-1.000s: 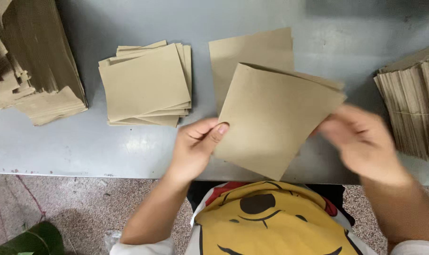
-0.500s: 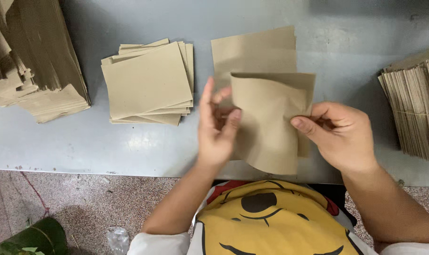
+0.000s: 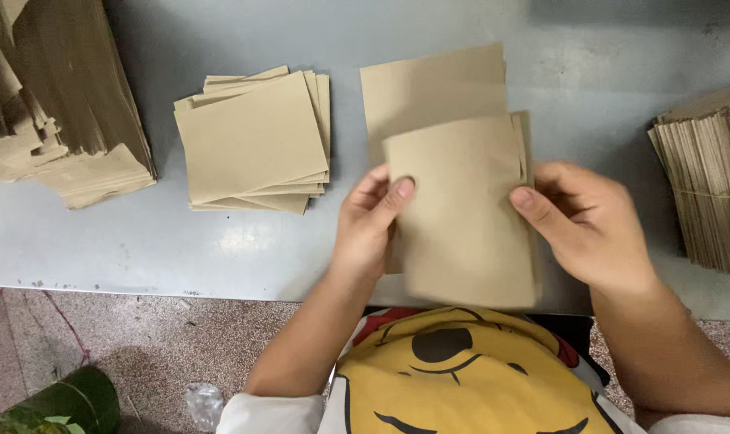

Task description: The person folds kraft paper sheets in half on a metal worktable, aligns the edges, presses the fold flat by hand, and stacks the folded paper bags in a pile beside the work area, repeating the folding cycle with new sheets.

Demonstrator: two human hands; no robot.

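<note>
Kraft-paper sheet (image 3: 461,217) is pinched at both side edges, left hand (image 3: 369,229) and right hand (image 3: 590,225) closed on it, held just above the grey table (image 3: 100,233), thumbs keeping its folded layers flat.

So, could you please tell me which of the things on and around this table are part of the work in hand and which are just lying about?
In hand:
- folded brown paper piece, held by left hand and right hand
- flat brown sheet beneath it
- neat stack
- loose heap, far left
- bundled stack, right edge

Lying about:
- green leafy thing on the floor
- crumpled clear plastic
</note>
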